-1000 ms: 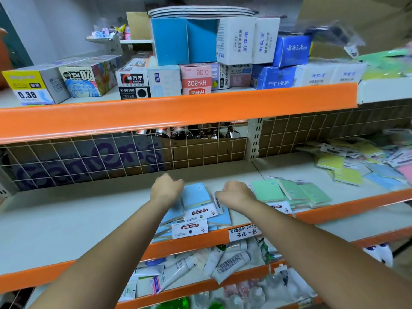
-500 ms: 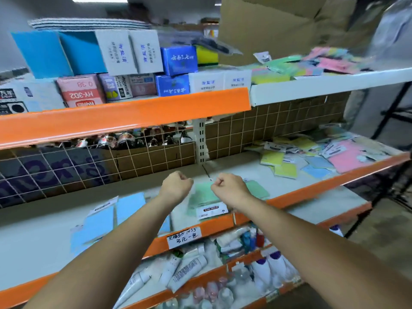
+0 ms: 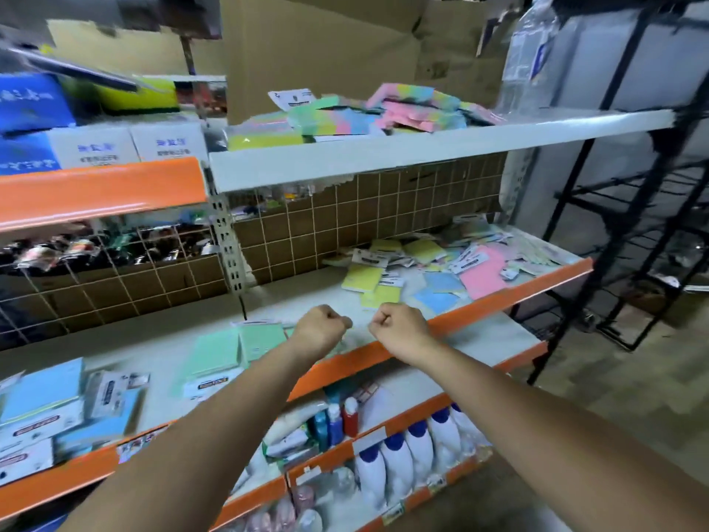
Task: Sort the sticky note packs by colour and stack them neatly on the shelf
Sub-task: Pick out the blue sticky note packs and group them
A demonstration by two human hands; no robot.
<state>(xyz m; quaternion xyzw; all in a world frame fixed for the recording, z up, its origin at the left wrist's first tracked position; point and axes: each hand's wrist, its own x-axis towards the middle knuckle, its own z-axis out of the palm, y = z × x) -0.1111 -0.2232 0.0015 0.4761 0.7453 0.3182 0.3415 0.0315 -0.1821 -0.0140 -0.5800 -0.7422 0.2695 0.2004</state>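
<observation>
Both fists have stayed curled and empty since half a second ago, but the view has swung further right: the green packs that lay under the hands then now sit left of them, and the mixed pile has come closer to the middle of the picture. A second ago the hands were down among the blue packs; those are now at the far left edge.

The left hand (image 3: 321,327) and right hand (image 3: 398,326) are held side by side, close but apart, above the front of the middle shelf (image 3: 510,291), whose orange lip runs just beneath the right wrist. Each hand is balled up, knuckles forward, gripping nothing. Both forearms reach up from the bottom corners of the frame, bare to the elbow.

Just left of the left hand lie the green sticky note packs (image 3: 238,347), flat on the white shelf board. Farther left are the blue sticky note packs (image 3: 42,393), blurred. Right of the right hand, farther back on the same shelf, the unsorted pile (image 3: 441,266) spreads yellow, blue and pink packs with loose labels.

Behind the shelf stands a wire grid backing (image 3: 368,220). Above it a white upper shelf (image 3: 422,147) carries rainbow-coloured pads (image 3: 368,113) before a cardboard box (image 3: 326,44). Below the hands, the lower shelf holds white bottles with blue caps (image 3: 399,458). A black metal rack (image 3: 629,224) stands at the right.
</observation>
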